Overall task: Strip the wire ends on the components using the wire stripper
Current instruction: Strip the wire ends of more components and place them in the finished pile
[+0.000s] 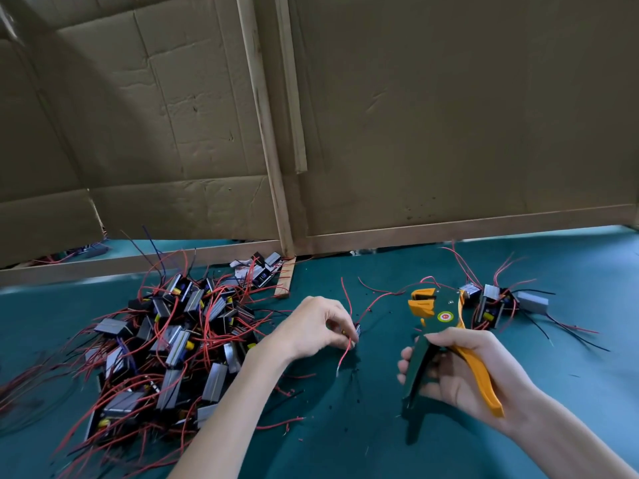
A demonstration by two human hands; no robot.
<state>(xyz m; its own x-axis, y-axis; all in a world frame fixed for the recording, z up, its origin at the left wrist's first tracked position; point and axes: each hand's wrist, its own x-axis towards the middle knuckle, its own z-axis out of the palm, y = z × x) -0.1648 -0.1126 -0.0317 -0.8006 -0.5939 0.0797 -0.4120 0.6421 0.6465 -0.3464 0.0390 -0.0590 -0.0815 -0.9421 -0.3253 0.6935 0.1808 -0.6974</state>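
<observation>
My right hand (463, 368) grips the green and orange wire stripper (437, 335) by its handles, jaws pointing up and away, handles spread. To its left, my left hand (311, 328) pinches a small black component (357, 330) with thin red wires (345, 354) trailing from it, just above the green table. The stripper's jaws are apart from the wires. A big pile of the same components (166, 344) with red wires lies left of my left arm. A smaller group of components (491, 304) lies beyond the stripper at the right.
The green table cover (345, 426) carries small black and red wire scraps around the middle. A cardboard wall with wooden battens (266, 133) stands along the back, its bottom rail close behind the piles.
</observation>
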